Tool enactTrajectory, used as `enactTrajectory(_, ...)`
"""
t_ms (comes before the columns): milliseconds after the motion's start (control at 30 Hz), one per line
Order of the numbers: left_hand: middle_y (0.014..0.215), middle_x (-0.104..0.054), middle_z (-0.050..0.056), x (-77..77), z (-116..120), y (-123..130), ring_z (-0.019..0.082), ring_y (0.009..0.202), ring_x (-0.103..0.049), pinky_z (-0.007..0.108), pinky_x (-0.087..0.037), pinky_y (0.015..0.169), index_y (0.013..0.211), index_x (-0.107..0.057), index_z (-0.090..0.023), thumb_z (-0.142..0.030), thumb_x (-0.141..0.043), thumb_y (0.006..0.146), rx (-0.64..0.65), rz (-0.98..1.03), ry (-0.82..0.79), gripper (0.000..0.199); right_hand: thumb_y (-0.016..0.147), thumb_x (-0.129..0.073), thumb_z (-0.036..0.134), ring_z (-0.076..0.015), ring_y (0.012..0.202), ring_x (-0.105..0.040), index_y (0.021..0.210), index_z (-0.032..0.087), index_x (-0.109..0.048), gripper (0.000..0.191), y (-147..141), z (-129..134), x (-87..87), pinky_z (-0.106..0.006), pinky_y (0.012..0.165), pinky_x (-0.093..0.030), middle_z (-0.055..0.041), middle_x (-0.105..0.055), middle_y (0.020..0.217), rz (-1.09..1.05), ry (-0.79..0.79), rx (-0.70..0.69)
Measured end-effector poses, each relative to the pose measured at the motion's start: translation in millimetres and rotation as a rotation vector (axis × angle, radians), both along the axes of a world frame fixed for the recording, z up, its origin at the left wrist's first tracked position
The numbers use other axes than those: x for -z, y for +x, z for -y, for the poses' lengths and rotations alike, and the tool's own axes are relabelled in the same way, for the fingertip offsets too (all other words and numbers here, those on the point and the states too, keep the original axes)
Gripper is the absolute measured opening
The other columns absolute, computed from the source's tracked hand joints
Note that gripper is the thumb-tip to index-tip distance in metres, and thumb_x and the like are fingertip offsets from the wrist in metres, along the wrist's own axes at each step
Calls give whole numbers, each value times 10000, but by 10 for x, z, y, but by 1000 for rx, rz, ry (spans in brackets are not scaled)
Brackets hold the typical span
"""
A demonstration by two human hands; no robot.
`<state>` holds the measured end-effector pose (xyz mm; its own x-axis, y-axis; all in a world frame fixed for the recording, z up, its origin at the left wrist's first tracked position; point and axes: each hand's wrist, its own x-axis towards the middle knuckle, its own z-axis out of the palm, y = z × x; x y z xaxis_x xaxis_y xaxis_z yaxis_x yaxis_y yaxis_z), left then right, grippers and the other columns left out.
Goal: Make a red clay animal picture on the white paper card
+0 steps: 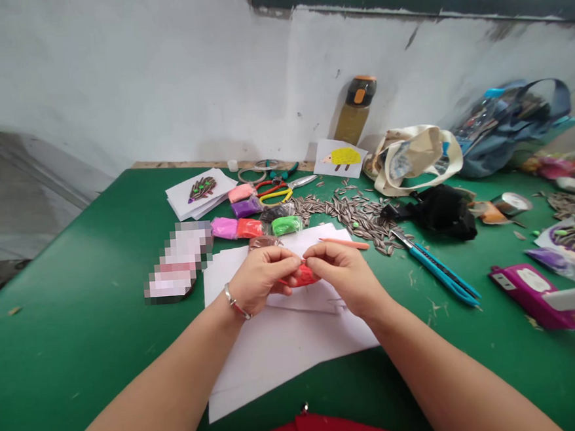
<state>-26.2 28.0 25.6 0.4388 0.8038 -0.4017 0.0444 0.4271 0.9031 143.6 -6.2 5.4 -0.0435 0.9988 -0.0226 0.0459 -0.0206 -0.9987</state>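
Observation:
My left hand (265,276), with a bracelet at its wrist, and my right hand (345,270) meet over the white paper sheets (287,353). Thumbs and fingers of both are pinched together on a small bit of red modelling clay, largely hidden by the fingertips. Just below them shows a larger red clay piece (305,277); whether it is wrapped I cannot tell. A brown clay packet (264,243) lies behind my left hand. An orange pencil-like stick (344,243) rests behind my right hand.
Clay packets (287,225), scissors (281,193) and sunflower seeds (359,214) lie farther back. To the right are a blue utility knife (442,270), a black bag (445,213) and a magenta device (539,296). A bottle (356,112) stands by the wall. A pixelated object (178,262) lies left.

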Motion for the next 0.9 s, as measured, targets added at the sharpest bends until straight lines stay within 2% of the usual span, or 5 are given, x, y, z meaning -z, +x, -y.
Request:
enactTrajectory(200, 649, -585, 10, -5, -1, 4, 89, 585, -549, 156, -455, 455, 785, -649, -115, -311, -725, 738, 19, 12, -1, 215, 791, -623, 250, -169, 792, -645, 893, 179, -677, 135, -34, 20, -23, -322, 742, -519, -37, -688, 850, -97, -29, -91)
enactTrajectory(367, 631, -581, 8, -1, -4, -8, 89, 574, -544, 158, -452, 452, 782, -642, -117, -318, -726, 738, 5, 14, 0, 222, 790, -625, 232, -164, 804, -655, 934, 191, -649, 152, -43, 24, 1, -318, 751, -529, -36, -692, 886, -127, -17, -129)
enactTrajectory(500, 607, -574, 3, 10, 2, -3, 89, 563, -544, 160, -452, 449, 758, -639, -118, -317, -719, 741, 14, 9, 11, 215, 776, -625, 232, -158, 741, -633, 873, 188, -634, 107, -56, 33, -3, -296, 686, -511, -26, -671, 829, 33, 21, -61)
enactTrajectory(667, 614, -578, 8, 13, 5, 2, 91, 561, -542, 167, -453, 453, 747, -639, -118, -324, -701, 756, 28, -14, 18, 215, 765, -560, 190, -123, 643, -528, 730, 186, -613, 64, -58, 26, -28, -252, 602, -427, 15, -592, 686, 233, 92, 2)
enactTrajectory(900, 622, -581, 6, 5, 6, 10, 97, 572, -541, 169, -447, 448, 752, -646, -126, -312, -707, 749, 39, -5, 15, 196, 739, -515, 171, -113, 617, -471, 686, 187, -582, 87, -20, 14, -6, -248, 583, -372, 36, -525, 639, 113, -21, -33)
